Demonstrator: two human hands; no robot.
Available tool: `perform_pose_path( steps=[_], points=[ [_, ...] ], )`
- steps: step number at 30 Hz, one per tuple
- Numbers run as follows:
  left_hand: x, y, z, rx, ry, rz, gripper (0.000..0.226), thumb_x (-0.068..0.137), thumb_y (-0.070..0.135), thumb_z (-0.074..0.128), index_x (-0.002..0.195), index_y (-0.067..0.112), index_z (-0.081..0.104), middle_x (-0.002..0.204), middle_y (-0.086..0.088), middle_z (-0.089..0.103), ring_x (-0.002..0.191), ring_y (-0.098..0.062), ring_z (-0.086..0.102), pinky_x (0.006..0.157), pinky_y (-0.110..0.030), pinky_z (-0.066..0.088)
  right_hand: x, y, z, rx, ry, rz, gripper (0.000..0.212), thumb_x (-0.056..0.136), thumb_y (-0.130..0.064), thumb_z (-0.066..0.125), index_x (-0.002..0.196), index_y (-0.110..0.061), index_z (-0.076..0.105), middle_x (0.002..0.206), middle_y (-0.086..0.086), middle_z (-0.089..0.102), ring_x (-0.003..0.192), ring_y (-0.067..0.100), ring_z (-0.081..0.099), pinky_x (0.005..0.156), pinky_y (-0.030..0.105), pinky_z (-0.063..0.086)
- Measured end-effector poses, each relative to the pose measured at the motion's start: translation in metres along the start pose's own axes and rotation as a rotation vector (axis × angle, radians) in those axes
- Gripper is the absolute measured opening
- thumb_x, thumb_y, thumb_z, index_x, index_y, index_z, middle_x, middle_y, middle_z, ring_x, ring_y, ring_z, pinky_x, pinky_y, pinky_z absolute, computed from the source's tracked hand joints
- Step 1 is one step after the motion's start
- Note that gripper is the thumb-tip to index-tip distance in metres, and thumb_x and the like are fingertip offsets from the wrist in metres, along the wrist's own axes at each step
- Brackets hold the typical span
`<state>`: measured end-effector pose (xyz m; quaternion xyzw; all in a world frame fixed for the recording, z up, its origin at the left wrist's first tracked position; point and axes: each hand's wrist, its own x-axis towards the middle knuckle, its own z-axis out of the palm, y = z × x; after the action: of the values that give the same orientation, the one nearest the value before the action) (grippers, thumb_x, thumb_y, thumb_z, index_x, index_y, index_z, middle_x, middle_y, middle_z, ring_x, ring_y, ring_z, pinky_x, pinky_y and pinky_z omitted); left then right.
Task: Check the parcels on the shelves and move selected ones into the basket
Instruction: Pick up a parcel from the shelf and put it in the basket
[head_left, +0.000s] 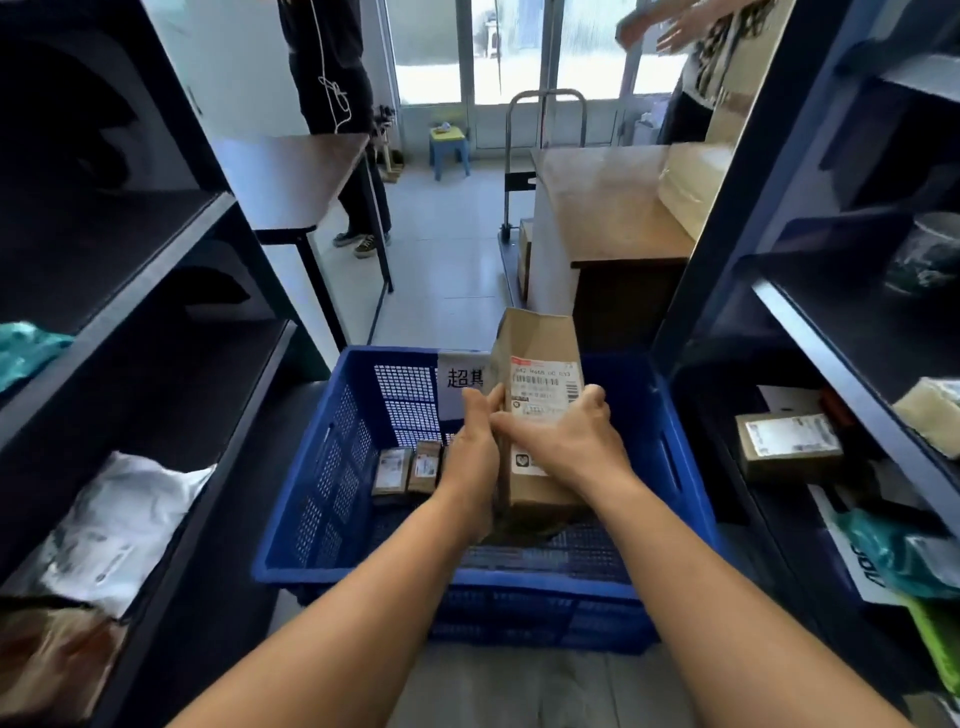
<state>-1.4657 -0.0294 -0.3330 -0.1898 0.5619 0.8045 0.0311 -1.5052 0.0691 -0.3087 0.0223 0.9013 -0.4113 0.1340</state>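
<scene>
A tall brown cardboard parcel (540, 343) with a white shipping label stands upright inside the blue plastic basket (322, 467), tilted slightly. My left hand (472, 447) grips its left edge and my right hand (563, 434) wraps over its front, covering part of the label. Two small brown parcels (408, 470) lie on the basket floor to the left. A white paper sign with black characters hangs on the basket's far wall.
Dark shelves flank both sides. The left shelf holds a white bag (119, 530), the right one a labelled brown box (789, 449) and teal bags (893, 556). Ahead stand a wooden counter (608, 208), a hand trolley (545, 104), a table and two people.
</scene>
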Motion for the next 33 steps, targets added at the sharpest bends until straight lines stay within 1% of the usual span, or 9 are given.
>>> perform_pose_path(
  steps=[3, 7, 10, 13, 17, 20, 24, 30, 33],
  points=[
    [0.057, -0.001, 0.02, 0.032, 0.019, -0.038, 0.048, 0.099, 0.055, 0.012, 0.106, 0.036, 0.056, 0.089, 0.014, 0.068, 0.066, 0.008, 0.067, 0.055, -0.013, 0.053, 0.064, 0.011, -0.01, -0.002, -0.019, 0.027, 0.111, 0.055, -0.073, 0.076, 0.134, -0.011, 0.028, 0.128, 0.006, 0.045, 0.114, 0.026, 0.053, 0.082, 0.034, 0.048],
    [0.124, -0.009, 0.035, 0.116, 0.05, -0.074, 0.049, 0.101, 0.049, 0.01, 0.112, 0.03, 0.054, 0.091, 0.013, 0.065, 0.072, 0.009, 0.066, 0.059, -0.007, 0.05, 0.135, 0.032, -0.006, -0.013, -0.006, 0.069, 0.101, 0.058, -0.067, 0.078, 0.129, -0.013, 0.03, 0.126, 0.006, 0.047, 0.111, 0.026, 0.055, 0.074, 0.032, 0.045],
    [0.175, -0.026, 0.036, 0.134, 0.03, -0.153, 0.06, 0.101, 0.05, 0.009, 0.135, 0.019, 0.048, 0.112, 0.005, 0.065, 0.093, 0.0, 0.061, 0.075, -0.013, 0.046, 0.177, 0.054, 0.006, -0.003, 0.009, 0.118, 0.099, 0.057, -0.064, 0.08, 0.126, -0.013, 0.032, 0.126, 0.006, 0.048, 0.11, 0.028, 0.056, 0.076, 0.034, 0.046],
    [0.217, -0.049, 0.034, 0.138, 0.013, -0.235, 0.06, 0.101, 0.051, 0.01, 0.134, 0.021, 0.05, 0.115, 0.003, 0.066, 0.095, -0.001, 0.061, 0.076, -0.015, 0.049, 0.215, 0.082, 0.024, -0.009, 0.001, 0.182, 0.094, 0.059, -0.061, 0.081, 0.124, -0.013, 0.033, 0.126, 0.007, 0.05, 0.11, 0.03, 0.056, 0.074, 0.032, 0.043],
    [0.269, -0.089, 0.024, 0.173, 0.003, -0.314, 0.06, 0.1, 0.055, 0.012, 0.134, 0.025, 0.051, 0.107, 0.012, 0.066, 0.105, -0.003, 0.059, 0.089, -0.024, 0.045, 0.261, 0.121, 0.058, -0.028, 0.0, 0.252, 0.091, 0.06, -0.056, 0.083, 0.123, -0.014, 0.034, 0.127, 0.009, 0.051, 0.111, 0.03, 0.057, 0.08, 0.037, 0.049],
    [0.306, -0.124, 0.007, 0.162, -0.012, -0.377, 0.061, 0.1, 0.055, 0.012, 0.14, 0.023, 0.045, 0.129, 0.007, 0.058, 0.126, -0.012, 0.049, 0.108, -0.032, 0.033, 0.294, 0.156, 0.088, -0.051, 0.019, 0.303, 0.09, 0.06, -0.054, 0.084, 0.123, -0.013, 0.035, 0.127, 0.009, 0.051, 0.111, 0.031, 0.056, 0.082, 0.038, 0.048],
    [0.35, -0.164, -0.018, 0.186, 0.058, -0.402, 0.06, 0.1, 0.054, 0.015, 0.143, 0.022, 0.041, 0.146, -0.001, 0.046, 0.134, -0.018, 0.043, 0.108, -0.036, 0.03, 0.335, 0.209, 0.13, -0.104, 0.028, 0.375, 0.09, 0.059, -0.054, 0.084, 0.122, -0.014, 0.034, 0.126, 0.009, 0.052, 0.109, 0.031, 0.056, 0.078, 0.037, 0.048],
    [0.401, -0.223, -0.057, 0.239, 0.161, -0.415, 0.057, 0.1, 0.054, 0.018, 0.142, 0.023, 0.041, 0.142, 0.0, 0.05, 0.128, -0.016, 0.047, 0.102, -0.036, 0.036, 0.376, 0.281, 0.194, -0.17, 0.033, 0.479, 0.099, 0.054, -0.059, 0.082, 0.127, -0.016, 0.031, 0.129, 0.007, 0.05, 0.111, 0.034, 0.055, 0.086, 0.048, 0.051],
    [0.42, -0.251, -0.066, 0.262, 0.175, -0.415, 0.058, 0.1, 0.054, 0.019, 0.143, 0.023, 0.041, 0.141, 0.001, 0.051, 0.125, -0.016, 0.049, 0.104, -0.038, 0.038, 0.392, 0.316, 0.215, -0.183, 0.048, 0.517, 0.101, 0.057, -0.057, 0.083, 0.132, -0.014, 0.03, 0.132, 0.008, 0.049, 0.111, 0.035, 0.056, 0.081, 0.042, 0.05]
  ],
)
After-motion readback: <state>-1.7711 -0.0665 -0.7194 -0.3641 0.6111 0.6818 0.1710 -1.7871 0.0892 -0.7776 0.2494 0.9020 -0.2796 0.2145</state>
